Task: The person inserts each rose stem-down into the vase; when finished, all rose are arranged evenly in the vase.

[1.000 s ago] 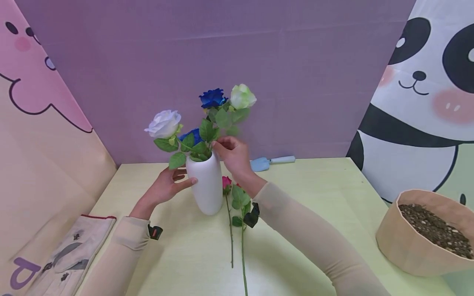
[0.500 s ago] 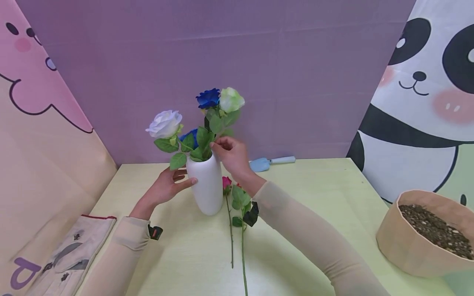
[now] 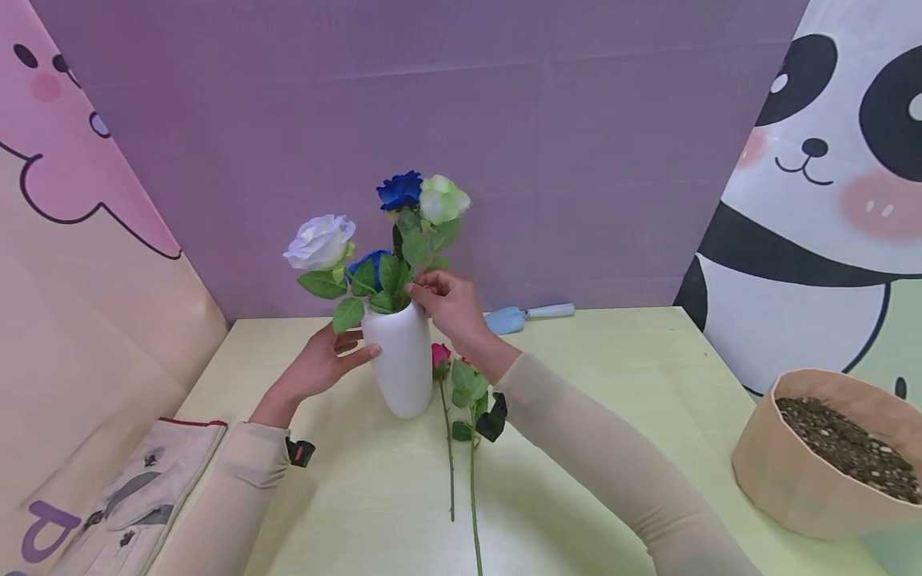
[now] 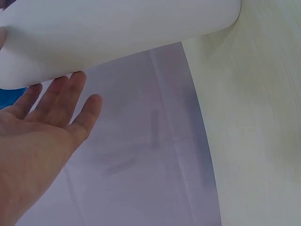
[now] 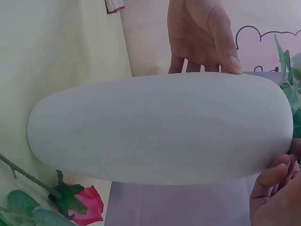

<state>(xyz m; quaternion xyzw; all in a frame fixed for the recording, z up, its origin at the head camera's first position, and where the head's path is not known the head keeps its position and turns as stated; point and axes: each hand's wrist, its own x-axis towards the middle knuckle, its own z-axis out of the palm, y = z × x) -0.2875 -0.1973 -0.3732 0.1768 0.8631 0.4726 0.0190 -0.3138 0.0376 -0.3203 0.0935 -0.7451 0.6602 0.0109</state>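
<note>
So the bench (image 3: 627, 376) runs back to a purple backdrop (image 3: 547, 120), with the light blue trowel (image 3: 507, 321) lying right at that back edge. Loads of open room on the right side, all the way over to the soil-filled pot (image 3: 785, 472) near the right edge. Way tighter just right of the vase (image 3: 403, 368): a pink rose (image 3: 441, 353) lies close by, and a leafy stem (image 3: 473, 480) beside it runs off the bottom of the head view.

The vase stands upright toward the back, left of centre, with blue and white roses in it. Left hand (image 3: 326, 362) is spread pretty wide, thumb and fairly straight fingertips just touching the vase's side. Right hand (image 3: 454, 310) is pinched together at the rim on the pale green rose (image 3: 444, 200), its stem mostly hidden by the fingers.
</note>
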